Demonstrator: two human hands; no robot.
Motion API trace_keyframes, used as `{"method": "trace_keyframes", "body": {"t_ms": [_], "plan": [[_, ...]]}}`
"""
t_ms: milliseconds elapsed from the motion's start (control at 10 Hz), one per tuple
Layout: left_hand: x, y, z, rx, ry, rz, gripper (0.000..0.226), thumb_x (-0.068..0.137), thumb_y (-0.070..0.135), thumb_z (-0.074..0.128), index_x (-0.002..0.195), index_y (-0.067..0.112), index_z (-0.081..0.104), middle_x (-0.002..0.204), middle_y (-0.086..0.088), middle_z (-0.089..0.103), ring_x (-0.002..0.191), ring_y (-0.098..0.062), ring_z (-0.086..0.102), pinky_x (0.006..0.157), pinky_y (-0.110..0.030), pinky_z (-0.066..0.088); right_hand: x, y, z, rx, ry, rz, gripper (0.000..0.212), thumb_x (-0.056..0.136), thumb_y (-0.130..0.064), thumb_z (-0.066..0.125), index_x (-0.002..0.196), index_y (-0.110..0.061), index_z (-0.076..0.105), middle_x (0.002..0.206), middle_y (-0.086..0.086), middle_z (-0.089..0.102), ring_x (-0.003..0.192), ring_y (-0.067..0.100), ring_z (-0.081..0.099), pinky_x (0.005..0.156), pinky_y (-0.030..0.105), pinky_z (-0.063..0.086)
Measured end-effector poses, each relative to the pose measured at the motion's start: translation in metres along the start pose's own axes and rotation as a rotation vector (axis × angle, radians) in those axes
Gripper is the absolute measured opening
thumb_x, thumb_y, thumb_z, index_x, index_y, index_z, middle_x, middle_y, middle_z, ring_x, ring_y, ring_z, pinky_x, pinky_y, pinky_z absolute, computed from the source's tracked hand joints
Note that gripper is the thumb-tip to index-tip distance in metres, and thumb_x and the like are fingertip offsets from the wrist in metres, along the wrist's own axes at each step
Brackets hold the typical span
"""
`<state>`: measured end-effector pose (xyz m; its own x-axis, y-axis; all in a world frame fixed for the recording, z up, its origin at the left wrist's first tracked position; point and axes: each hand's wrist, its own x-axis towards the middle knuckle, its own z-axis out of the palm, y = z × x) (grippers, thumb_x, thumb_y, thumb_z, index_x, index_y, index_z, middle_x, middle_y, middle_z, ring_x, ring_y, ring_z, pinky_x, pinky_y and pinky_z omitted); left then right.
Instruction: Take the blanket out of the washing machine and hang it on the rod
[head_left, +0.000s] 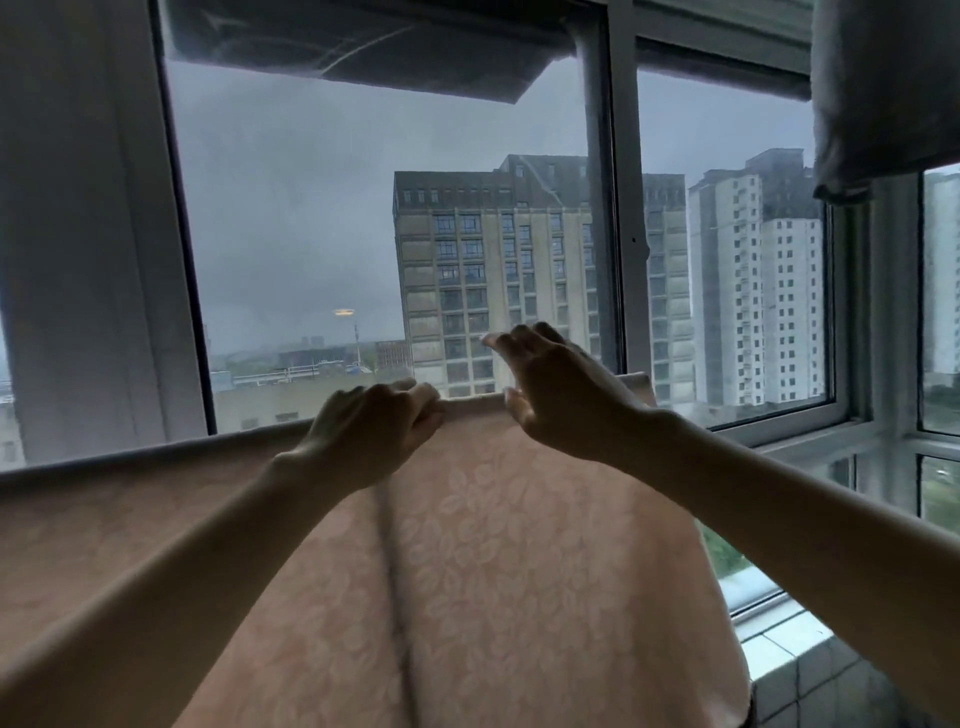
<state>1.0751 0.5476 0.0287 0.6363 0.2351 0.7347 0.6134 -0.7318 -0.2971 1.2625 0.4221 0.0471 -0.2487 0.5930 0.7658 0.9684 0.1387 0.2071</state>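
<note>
A pale pink blanket (519, 561) with a leaf pattern hangs draped in front of me, its top fold running from the left edge up to the middle right. The rod lies hidden under that fold. My left hand (374, 421) pinches the top fold of the blanket between thumb and fingers. Just to its right, my right hand (545, 384) is raised above the fold with fingers spread, its thumb near the cloth; nothing is held in it.
A large window (311, 234) with a white frame (621, 208) stands right behind the blanket, tall buildings outside. Grey cloth (883, 93) hangs at the top right. A tiled sill (795, 654) shows at the lower right.
</note>
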Motion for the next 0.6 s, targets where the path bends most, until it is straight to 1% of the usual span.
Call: {"method": "trace_keyframes", "body": {"t_ms": [100, 200, 300, 400, 500, 600], "plan": [[-0.027, -0.021, -0.014, -0.027, 0.019, -0.099, 0.033, 0.098, 0.046, 0.044, 0.123, 0.030, 0.057, 0.112, 0.010, 0.064, 0.093, -0.021, 0.067, 0.075, -0.034, 0.051, -0.001, -0.025, 0.016, 0.026, -0.030, -0.014, 0.053, 0.091, -0.021, 0.058, 0.139, -0.007, 0.041, 0.131, 0.012, 0.054, 0.122, 0.022, 0.047, 0.102, 0.030, 0.041], [-0.060, -0.036, -0.033, 0.040, 0.030, -0.116, 0.031, 0.099, 0.035, 0.047, 0.123, 0.022, 0.060, 0.106, 0.001, 0.067, 0.089, -0.026, 0.067, 0.076, -0.037, 0.052, -0.007, -0.055, 0.031, 0.061, -0.074, 0.014, 0.053, 0.092, -0.023, 0.055, 0.141, -0.008, 0.039, 0.132, 0.012, 0.053, 0.123, 0.023, 0.047, 0.104, 0.032, 0.041], [-0.096, -0.058, -0.056, 0.079, 0.036, -0.115, 0.034, 0.097, 0.028, 0.043, 0.123, 0.015, 0.062, 0.108, -0.006, 0.069, 0.091, -0.030, 0.066, 0.079, -0.039, 0.052, -0.016, -0.088, 0.044, 0.055, -0.103, 0.028, 0.053, 0.091, -0.022, 0.053, 0.140, -0.006, 0.039, 0.132, 0.013, 0.052, 0.124, 0.025, 0.046, 0.104, 0.034, 0.041], [-0.132, -0.090, -0.082, 0.089, 0.039, -0.195, 0.033, 0.094, 0.021, 0.047, 0.122, 0.015, 0.063, 0.114, -0.006, 0.068, 0.096, -0.031, 0.064, 0.086, -0.040, 0.050, -0.023, -0.126, 0.050, 0.030, -0.180, 0.049, 0.051, 0.091, -0.021, 0.052, 0.138, -0.006, 0.041, 0.131, 0.012, 0.052, 0.124, 0.027, 0.045, 0.103, 0.034, 0.038], [-0.182, -0.117, -0.106, 0.110, 0.057, -0.216, 0.036, 0.090, 0.013, 0.056, 0.126, 0.013, 0.060, 0.125, -0.007, 0.063, 0.108, -0.032, 0.059, 0.096, -0.041, 0.046, -0.032, -0.170, 0.053, 0.057, -0.213, 0.070, 0.046, 0.092, -0.022, 0.049, 0.137, -0.010, 0.042, 0.129, 0.010, 0.053, 0.122, 0.025, 0.046, 0.102, 0.035, 0.041], [-0.228, -0.133, -0.126, 0.129, 0.042, -0.188, 0.042, 0.085, 0.006, 0.061, 0.127, 0.008, 0.060, 0.136, -0.010, 0.055, 0.126, -0.029, 0.049, 0.108, -0.041, 0.038, -0.039, -0.214, 0.057, 0.053, -0.288, 0.099, 0.043, 0.094, -0.025, 0.049, 0.134, -0.013, 0.043, 0.130, 0.006, 0.053, 0.123, 0.024, 0.046, 0.100, 0.036, 0.043]]}}
